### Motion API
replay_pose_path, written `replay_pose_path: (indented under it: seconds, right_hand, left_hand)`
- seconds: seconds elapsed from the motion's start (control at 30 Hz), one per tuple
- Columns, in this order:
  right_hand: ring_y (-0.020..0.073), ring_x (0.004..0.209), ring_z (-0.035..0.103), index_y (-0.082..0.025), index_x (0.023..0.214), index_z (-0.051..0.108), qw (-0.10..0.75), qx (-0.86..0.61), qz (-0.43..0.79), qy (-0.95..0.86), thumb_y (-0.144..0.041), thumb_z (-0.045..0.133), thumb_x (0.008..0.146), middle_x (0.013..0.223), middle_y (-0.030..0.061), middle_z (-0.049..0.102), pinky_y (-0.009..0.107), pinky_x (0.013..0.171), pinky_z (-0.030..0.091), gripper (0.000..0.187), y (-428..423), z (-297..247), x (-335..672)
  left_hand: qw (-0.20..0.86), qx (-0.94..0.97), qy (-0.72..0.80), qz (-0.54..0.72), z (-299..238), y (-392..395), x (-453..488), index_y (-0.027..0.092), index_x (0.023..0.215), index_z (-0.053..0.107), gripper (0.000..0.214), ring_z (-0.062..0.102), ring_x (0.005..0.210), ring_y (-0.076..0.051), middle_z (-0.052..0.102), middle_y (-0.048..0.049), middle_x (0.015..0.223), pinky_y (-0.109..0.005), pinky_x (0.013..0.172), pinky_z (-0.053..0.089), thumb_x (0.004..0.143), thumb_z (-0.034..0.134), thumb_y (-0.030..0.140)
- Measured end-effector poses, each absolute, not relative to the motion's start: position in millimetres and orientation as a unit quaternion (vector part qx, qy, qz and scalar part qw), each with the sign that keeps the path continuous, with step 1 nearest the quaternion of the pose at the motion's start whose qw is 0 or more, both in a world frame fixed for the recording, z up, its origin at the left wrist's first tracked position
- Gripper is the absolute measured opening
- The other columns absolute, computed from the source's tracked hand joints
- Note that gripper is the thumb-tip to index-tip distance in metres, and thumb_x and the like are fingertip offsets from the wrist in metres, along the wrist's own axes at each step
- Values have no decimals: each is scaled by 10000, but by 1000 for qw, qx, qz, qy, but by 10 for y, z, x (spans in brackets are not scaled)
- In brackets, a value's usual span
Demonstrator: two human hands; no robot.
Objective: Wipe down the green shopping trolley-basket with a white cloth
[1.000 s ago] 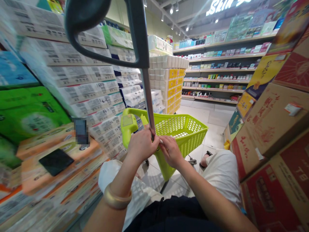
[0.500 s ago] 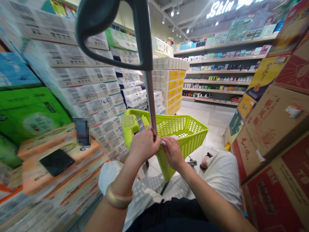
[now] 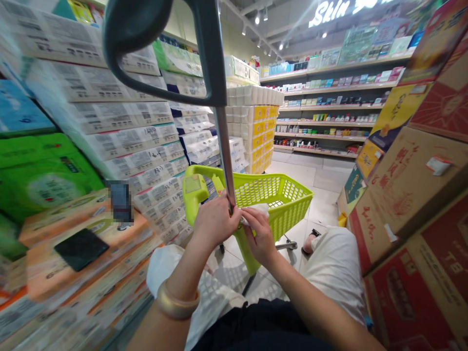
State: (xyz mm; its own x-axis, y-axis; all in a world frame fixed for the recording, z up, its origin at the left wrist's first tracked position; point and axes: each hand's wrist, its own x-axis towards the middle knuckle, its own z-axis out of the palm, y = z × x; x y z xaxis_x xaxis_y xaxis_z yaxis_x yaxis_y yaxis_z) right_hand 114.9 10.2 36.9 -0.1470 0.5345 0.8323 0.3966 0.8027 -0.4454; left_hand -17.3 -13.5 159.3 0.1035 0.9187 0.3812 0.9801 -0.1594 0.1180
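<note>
A lime-green shopping basket (image 3: 292,204) on wheels stands on the tiled floor before my knees. Its grey telescopic pole (image 3: 224,146) rises to a dark handle (image 3: 146,29) close to the camera. My left hand (image 3: 215,222), a gold bangle on its wrist, is wrapped round the base of the pole. My right hand (image 3: 260,233) sits beside it, pinching a small white cloth or tissue (image 3: 256,210) against the basket's near rim.
Stacked tissue and paper packs (image 3: 139,141) fill the left side, with a black phone (image 3: 81,248) lying on an orange pack. Cardboard cartons (image 3: 413,185) line the right. Product shelves (image 3: 329,107) stand beyond an open tiled aisle.
My right hand has shifted slightly and the white cloth shows more by the rim. The view swayed a little; the left hand stays on the pole.
</note>
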Motion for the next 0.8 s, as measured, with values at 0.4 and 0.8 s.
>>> replay_pose_path:
  seconds: [0.4,0.8]
  right_hand:
    - [218,1245,482,-277,1345,500,538,-370,26,-757,-218,418,945,1302,57,582,427,1066,353,413,141,305,1199]
    - [223,1231,487,-247,1271,552,573,-402,43,-713,-230,375,963,1239,76,597,487,1084,332,355,337,123,1361]
  left_hand:
    - [80,-742,-641,-183,1587,-125,-178,178,949,595,238,682,826,-218,716,-66,880,-288,724,488,858,429,322]
    - [85,-740,-641,-185,1600,-155,-172,188,914,575,200,677,767,-222,715,-56,820,-295,670,465,847,431,309]
